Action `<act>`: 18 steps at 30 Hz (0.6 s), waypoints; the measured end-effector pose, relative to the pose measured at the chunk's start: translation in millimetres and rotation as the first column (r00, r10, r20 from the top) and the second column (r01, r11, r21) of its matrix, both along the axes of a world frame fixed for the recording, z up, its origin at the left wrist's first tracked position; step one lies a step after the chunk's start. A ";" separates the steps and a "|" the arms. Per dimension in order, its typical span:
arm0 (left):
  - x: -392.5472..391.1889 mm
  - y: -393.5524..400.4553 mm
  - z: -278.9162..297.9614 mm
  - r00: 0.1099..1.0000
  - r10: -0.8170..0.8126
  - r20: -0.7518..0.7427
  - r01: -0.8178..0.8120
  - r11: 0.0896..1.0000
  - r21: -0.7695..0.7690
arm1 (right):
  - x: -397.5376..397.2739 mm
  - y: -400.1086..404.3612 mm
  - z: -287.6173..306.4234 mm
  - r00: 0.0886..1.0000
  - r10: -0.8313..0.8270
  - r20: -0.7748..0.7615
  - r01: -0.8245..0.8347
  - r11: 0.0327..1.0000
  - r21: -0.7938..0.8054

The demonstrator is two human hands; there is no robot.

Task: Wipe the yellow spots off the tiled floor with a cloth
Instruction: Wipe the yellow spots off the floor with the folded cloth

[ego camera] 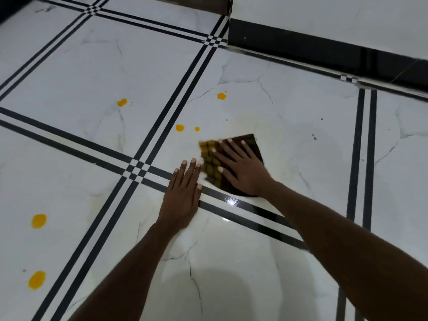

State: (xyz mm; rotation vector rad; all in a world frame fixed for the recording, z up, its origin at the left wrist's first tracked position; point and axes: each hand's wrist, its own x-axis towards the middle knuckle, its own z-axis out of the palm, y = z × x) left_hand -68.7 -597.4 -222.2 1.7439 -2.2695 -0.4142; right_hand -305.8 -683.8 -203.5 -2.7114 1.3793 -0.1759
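The white tiled floor (81, 66) with black stripes stretches under me. My right hand (240, 167) presses flat, fingers spread, on the dark cloth (252, 144), while my left hand (183, 198) rests open beside it. Yellow spots (179, 127) lie just beyond the cloth and far left.

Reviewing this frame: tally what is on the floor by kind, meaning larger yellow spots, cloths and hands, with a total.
Yellow spots: 6, not counting tiny specks
Cloth: 1
Hands: 2, left hand flat on the tiled floor, right hand pressing the cloth
Total: 9
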 end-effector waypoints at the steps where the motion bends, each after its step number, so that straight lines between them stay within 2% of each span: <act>1: 2.2 -0.4 1.6 1.000 -0.008 -0.016 0.008 1.000 0.005 | -14.9 1.1 3.7 0.999 0.048 -0.026 -0.047 0.999 0.014; 3: 4.5 -0.9 3.4 0.999 -0.017 -0.029 0.017 1.000 0.008 | -40.4 -11.9 2.9 0.999 -0.016 -0.045 0.015 1.000 -0.015; 4: 5.4 -2.0 4.1 1.000 -0.014 -0.014 0.014 1.000 -0.008 | -45.0 -25.4 1.0 0.992 -0.124 -0.016 0.123 0.992 -0.039; 6: 12.9 -8.1 7.3 0.999 0.039 0.019 -0.038 0.997 -0.060 | -27.9 -53.9 0.2 0.921 -0.385 0.063 0.387 0.922 -0.033; 8: 30.1 -18.7 10.3 0.993 0.120 0.018 -0.118 0.990 -0.075 | 13.9 -68.1 -0.1 0.869 -0.487 0.092 0.486 0.873 0.029; 9: 41.0 -24.8 11.9 0.986 0.164 0.020 -0.162 0.984 -0.073 | 33.1 -67.0 -1.0 0.891 -0.446 0.090 0.443 0.895 0.048; 12: 79.1 -36.7 10.0 0.967 0.255 0.029 -0.254 0.967 -0.030 | 62.7 -38.8 -6.3 0.990 -0.133 0.042 0.133 0.991 -0.005; 15: 88.2 -33.7 3.4 0.963 0.266 0.050 -0.264 0.964 -0.032 | 41.3 -18.8 -4.3 0.995 0.099 -0.010 -0.099 0.995 0.004; 17: 83.4 -32.3 -0.8 0.957 0.281 0.073 -0.276 0.959 -0.066 | 17.2 -30.6 -1.7 0.987 0.157 -0.031 -0.157 0.988 0.012; 18: 82.8 -32.4 -1.6 0.954 0.290 0.075 -0.285 0.956 -0.074 | 10.3 -41.6 -0.9 0.992 0.122 -0.034 -0.122 0.993 0.008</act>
